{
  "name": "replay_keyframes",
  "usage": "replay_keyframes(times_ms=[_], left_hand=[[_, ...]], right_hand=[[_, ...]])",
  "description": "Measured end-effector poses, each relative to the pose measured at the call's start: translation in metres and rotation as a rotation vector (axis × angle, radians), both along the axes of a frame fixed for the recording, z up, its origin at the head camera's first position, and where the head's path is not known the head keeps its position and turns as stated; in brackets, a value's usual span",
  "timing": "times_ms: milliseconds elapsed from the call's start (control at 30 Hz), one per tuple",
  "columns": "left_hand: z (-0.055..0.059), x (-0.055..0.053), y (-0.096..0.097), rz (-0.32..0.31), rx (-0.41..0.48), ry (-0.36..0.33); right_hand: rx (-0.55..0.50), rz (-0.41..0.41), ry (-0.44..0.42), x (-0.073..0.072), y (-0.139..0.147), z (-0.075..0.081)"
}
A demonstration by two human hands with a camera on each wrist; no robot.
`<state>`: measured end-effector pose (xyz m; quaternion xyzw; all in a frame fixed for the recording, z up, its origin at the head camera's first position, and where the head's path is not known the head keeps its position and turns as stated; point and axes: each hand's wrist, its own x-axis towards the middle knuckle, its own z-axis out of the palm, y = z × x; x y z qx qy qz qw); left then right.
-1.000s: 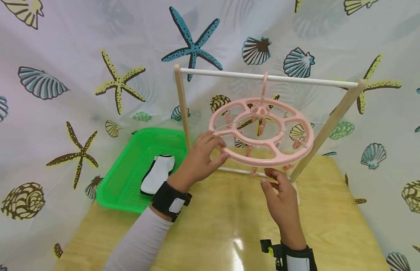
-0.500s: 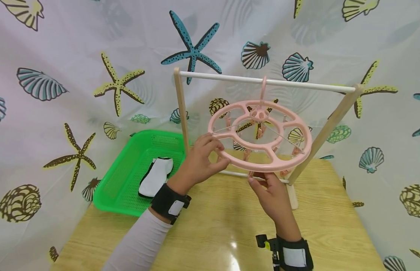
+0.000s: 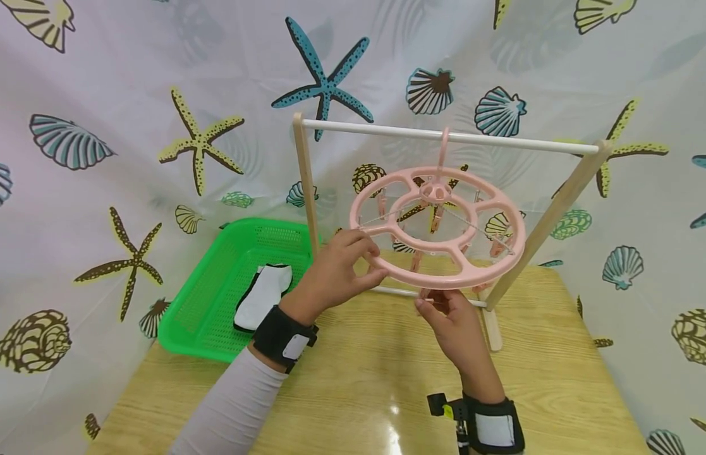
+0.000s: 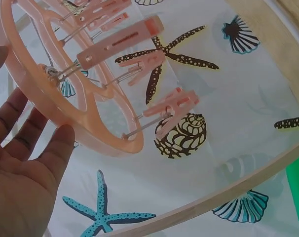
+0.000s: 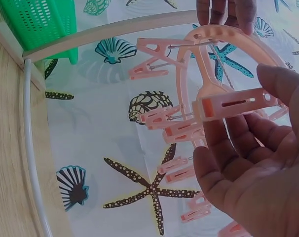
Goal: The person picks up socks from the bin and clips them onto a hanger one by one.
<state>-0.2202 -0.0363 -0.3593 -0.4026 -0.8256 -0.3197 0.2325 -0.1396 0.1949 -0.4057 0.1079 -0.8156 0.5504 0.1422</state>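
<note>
A pink round clip hanger (image 3: 469,276) hangs by its hook from a white bar (image 3: 381,131). My left hand (image 3: 344,268) grips the hanger's rim at its near left, thumb on one side and fingers on the other in the left wrist view. Beneath the near rim, my right hand (image 3: 457,325) pinches a pink clothespin (image 5: 238,103) that dangles there; its fingers curl behind the pin in the right wrist view. Several other clothespins (image 4: 176,108) hang around the ring, with nothing clipped in those that show.
A green basket (image 3: 182,316) stands left on the wooden table (image 3: 375,385), with white socks with black edges (image 3: 264,297) inside. The rack's wooden posts (image 3: 548,224) flank the hanger, and a lower bar crosses behind my right hand. A patterned curtain (image 3: 353,57) hangs behind.
My right hand has moved left and up to the clothespin under the near rim, its fingers closing in on it. The left hand keeps its place on the rim.
</note>
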Motion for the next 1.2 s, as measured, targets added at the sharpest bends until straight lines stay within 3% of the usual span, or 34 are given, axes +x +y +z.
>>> replay_keyframes(times_ms=[167, 400, 633, 800, 1033, 1200], left_hand=[[0.0003, 0.0017, 0.0001, 0.002, -0.03, 0.02], [0.0003, 0.0049, -0.0003, 0.009, -0.008, 0.027], [-0.002, 0.0048, 0.0026, 0.013, -0.001, 0.038], [-0.0023, 0.0053, 0.0032, 0.022, -0.006, 0.035], [-0.0024, 0.0079, 0.0031, 0.013, 0.004, 0.039], [-0.0088, 0.0074, 0.0008, -0.007, 0.037, 0.049]], right_hand=[[-0.124, 0.021, -0.07, 0.0007, -0.0004, -0.0024], [-0.356, 0.124, -0.136, 0.0011, -0.0024, -0.0071], [-0.536, 0.105, -0.226, 0.004, -0.0027, -0.0082], [-0.57, 0.075, -0.223, 0.0044, -0.0047, -0.0091], [-0.579, 0.005, -0.143, 0.0049, -0.0088, -0.0093], [-0.593, 0.0, -0.12, 0.0054, -0.0098, -0.0099]])
